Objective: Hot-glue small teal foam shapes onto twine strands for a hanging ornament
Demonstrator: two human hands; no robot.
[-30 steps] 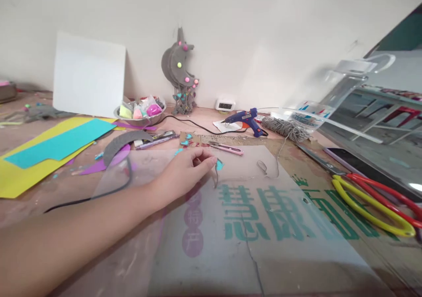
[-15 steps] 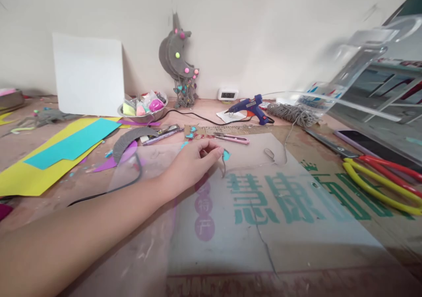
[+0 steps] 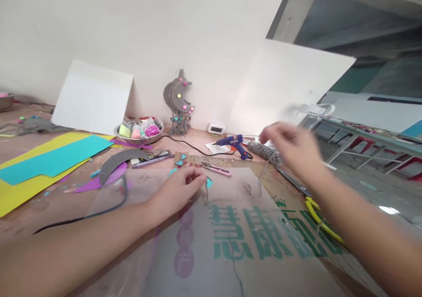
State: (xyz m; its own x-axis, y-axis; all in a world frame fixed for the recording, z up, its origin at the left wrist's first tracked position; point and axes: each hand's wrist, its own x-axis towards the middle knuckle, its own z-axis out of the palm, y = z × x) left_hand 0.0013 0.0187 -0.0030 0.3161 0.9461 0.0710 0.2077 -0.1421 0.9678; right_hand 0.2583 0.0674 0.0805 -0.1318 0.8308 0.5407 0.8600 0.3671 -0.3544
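L hand (image 3: 182,188) pinches grey string (image 3: 207,197), turq. pc (image 3: 209,182) just beside; R hand (image 3: 293,146) grip unclear.

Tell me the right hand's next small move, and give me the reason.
Probably reach the right hand over to the glue gun and take its handle. The left hand appears to pinch a grey string beside a cyan piece, so glue might join them. The gun lies on the table with its handle end nearer the right hand.

Right hand (image 3: 292,149) newly in view
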